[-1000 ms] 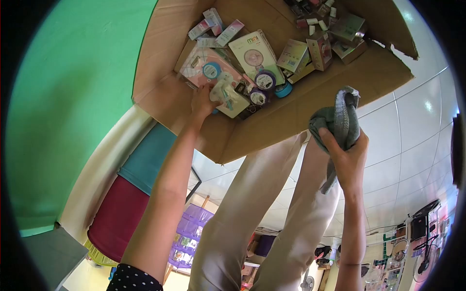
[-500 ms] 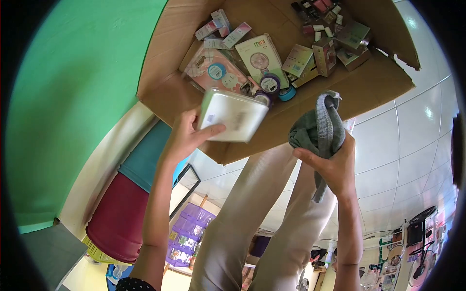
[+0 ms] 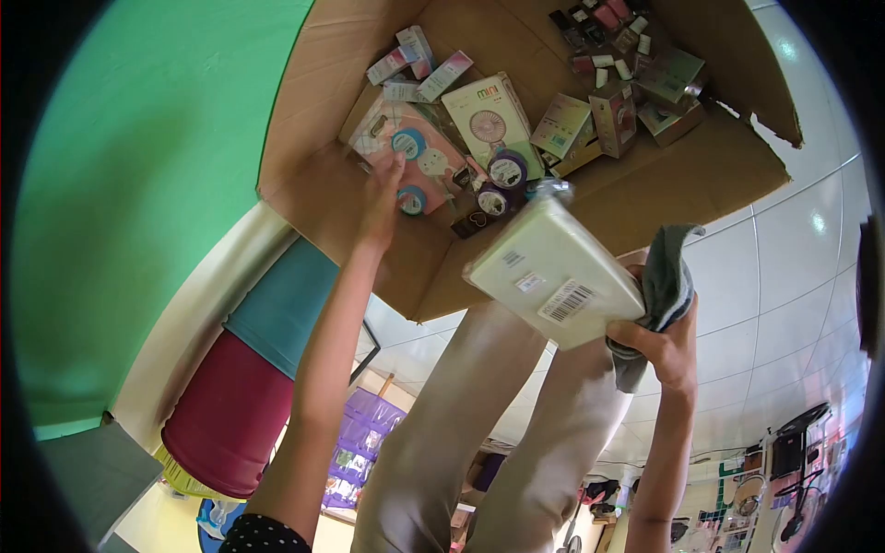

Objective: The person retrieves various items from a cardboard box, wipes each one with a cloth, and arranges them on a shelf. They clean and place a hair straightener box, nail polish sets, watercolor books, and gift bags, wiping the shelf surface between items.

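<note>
My right hand [image 3: 666,346] is closed on a grey-green cloth [image 3: 666,281] and on the edge of a white box [image 3: 558,276] with barcode labels, held tilted over the carton's near edge. My left hand [image 3: 380,198] reaches into the cardboard carton [image 3: 323,194], its fingertips by a pink package [image 3: 429,180] with a bunny picture, between two blue round containers [image 3: 408,143]. Its fingers show only in part, and whether they grip anything is unclear. A mini fan box [image 3: 489,120] and purple-rimmed round containers [image 3: 507,169] lie to the right.
Small boxes [image 3: 445,76] lie at the carton's far left, nail polish bottles [image 3: 636,37] and more small boxes [image 3: 613,120] at the right. My legs [image 3: 461,396] are below. A green wall [image 3: 166,166] and teal and maroon containers [image 3: 226,415] stand at the left.
The white box has passed from my left hand to my right, which also keeps the cloth. My left hand has moved up into the carton. A second blue container now shows.
</note>
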A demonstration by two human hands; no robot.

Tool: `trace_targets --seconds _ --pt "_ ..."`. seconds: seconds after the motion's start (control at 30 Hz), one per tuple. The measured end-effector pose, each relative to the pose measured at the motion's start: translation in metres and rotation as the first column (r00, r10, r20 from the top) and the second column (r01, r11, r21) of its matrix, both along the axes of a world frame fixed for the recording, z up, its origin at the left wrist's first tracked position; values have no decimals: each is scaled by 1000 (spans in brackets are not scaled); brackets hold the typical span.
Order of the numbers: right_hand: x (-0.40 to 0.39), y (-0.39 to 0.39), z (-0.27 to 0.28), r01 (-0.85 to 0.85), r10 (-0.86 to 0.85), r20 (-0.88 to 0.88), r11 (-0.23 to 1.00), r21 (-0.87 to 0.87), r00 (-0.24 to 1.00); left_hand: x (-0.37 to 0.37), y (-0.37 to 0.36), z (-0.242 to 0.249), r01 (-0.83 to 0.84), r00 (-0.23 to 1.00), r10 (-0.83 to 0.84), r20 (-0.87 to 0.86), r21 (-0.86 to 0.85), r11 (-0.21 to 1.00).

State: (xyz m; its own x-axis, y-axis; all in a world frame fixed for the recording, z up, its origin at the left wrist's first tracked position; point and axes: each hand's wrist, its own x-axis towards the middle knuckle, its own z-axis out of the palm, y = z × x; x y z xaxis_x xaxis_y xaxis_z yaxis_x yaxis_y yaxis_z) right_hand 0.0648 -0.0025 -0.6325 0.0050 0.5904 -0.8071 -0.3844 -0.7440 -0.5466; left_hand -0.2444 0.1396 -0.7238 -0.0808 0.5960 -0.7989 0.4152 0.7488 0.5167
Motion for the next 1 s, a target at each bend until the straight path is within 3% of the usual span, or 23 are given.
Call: trace_targets --seconds 0.03,0.1,0.23,0.27,0.33,0.43,0.5,0.63,0.7,0.73,0.8,0.83,0.93,1.0 --pt "1 -5 0 33 -33 -7 999 -27 999 -19 -5 -21 3 1000 -3 0 -2 1000" --pt "3 -5 4 85 -88 -43 994 -68 995 -51 -14 -54 -13 961 25 -274 47 999" --pt "7 -24 5 192 -201 -27 962 -194 979 -70 -14 -105 -49 955 7 -296 -134 990" --pt "7 -27 6 217 -231 -37 950 -224 972 -70 -11 -117 -113 885 26 -465 -162 980" --pt "9 -29 9 217 -241 -60 938 -269 969 -69 -14 -120 -184 783 34 -621 -180 966" --pt "9 -30 16 192 -222 -73 938 -288 972 -69 -14 -110 -234 814 140 -563 -98 967" --pt "4 -28 22 193 -219 -67 943 -272 974 -82 -14 -110 -288 853 188 -487 -139 947" --pt "1 -22 28 164 -195 -93 950 -267 976 -65 -2 -70 -422 815 296 -499 -159 893" --pt "0 -20 36 156 -192 -107 948 -277 976 -56 -6 -53 -373 862 361 -355 36 927" --pt "1 -20 40 149 -189 -120 949 -279 975 -53 -8 -46 -372 865 360 -350 33 928" --pt "1 -26 46 172 -204 -101 950 -262 974 -47 -8 -28 -422 895 424 -139 45 905" --pt "1 -27 50 193 -220 -89 950 -245 971 -44 -7 -19 -419 897 422 -133 48 907" --pt "5 -29 63 190 -217 -89 951 -244 972 -32 -5 6 -293 848 357 -392 215 932" --pt "8 -32 73 191 -216 -89 954 -230 972 -54 -9 -2 -186 859 296 -418 284 940"
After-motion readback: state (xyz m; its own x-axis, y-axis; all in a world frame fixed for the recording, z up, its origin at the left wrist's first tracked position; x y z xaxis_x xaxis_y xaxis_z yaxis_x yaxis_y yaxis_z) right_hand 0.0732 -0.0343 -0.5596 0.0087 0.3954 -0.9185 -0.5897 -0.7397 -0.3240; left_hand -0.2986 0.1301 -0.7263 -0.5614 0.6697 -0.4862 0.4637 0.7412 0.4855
